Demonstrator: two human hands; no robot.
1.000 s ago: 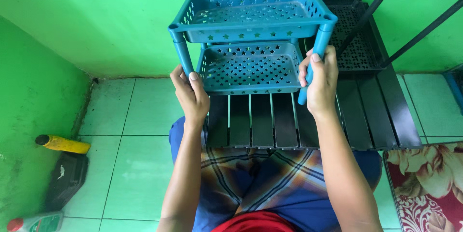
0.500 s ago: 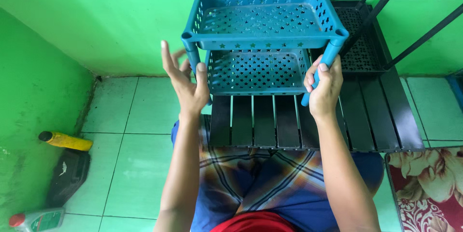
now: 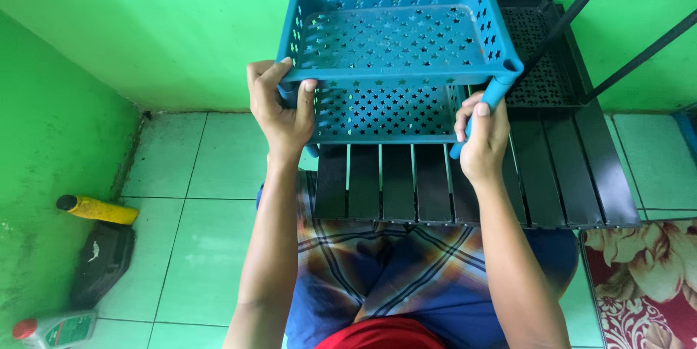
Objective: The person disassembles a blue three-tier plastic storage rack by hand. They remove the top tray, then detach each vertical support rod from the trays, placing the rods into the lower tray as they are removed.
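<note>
A blue plastic two-tier rack (image 3: 396, 37) with star-shaped holes is held up in front of me, tilted so its top tray faces me. My left hand (image 3: 279, 113) grips the near-left corner of the top tray, fingers over the rim and thumb on the front edge. My right hand (image 3: 481, 135) is closed around the near-right blue leg post (image 3: 488, 99), just under the top tray. The lower tray (image 3: 385, 113) shows beneath the upper one. The far legs are hidden behind the trays.
A black slatted panel (image 3: 472, 186) lies on the pale green tiles over my lap. A black metal shelf frame (image 3: 581, 37) stands at the back right against the green wall. A yellow bottle (image 3: 98, 210), a dark bag (image 3: 102, 262) and a small bottle (image 3: 54, 329) lie at left; a floral rug (image 3: 642, 276) at right.
My left hand let go of the near-left leg, opened, then rose and closed on the top tray's near-left corner. The rack tipped more toward me. My right hand kept its grip.
</note>
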